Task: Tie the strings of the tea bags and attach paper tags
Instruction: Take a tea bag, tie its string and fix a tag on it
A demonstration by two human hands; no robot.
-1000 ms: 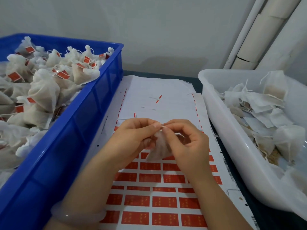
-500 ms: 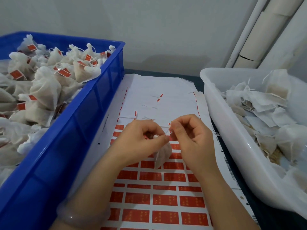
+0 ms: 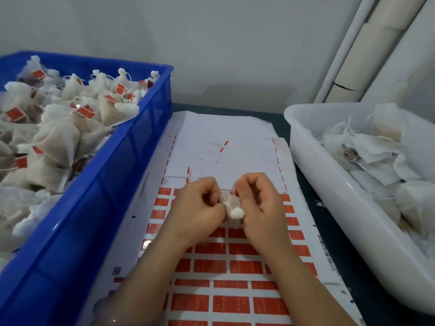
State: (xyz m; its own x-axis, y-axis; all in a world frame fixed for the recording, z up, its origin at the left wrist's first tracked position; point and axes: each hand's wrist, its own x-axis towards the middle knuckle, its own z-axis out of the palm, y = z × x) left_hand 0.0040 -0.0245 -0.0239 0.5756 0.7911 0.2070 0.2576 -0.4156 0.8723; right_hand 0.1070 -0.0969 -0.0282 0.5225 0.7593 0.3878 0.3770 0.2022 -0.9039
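Over the middle of the sticker sheet (image 3: pixel 235 267), the left hand (image 3: pixel 195 208) and right hand (image 3: pixel 261 205) both pinch one small tea bag (image 3: pixel 231 205) between curled fingers.

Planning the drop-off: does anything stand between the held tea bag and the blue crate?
Nothing visible but the blue crate's own raised side wall, left of the tea bag held by the left hand and right hand.

Small white tea bag (image 3: pixel 231 207), top bunched, above the red-tag sheet (image 3: pixel 221 304).
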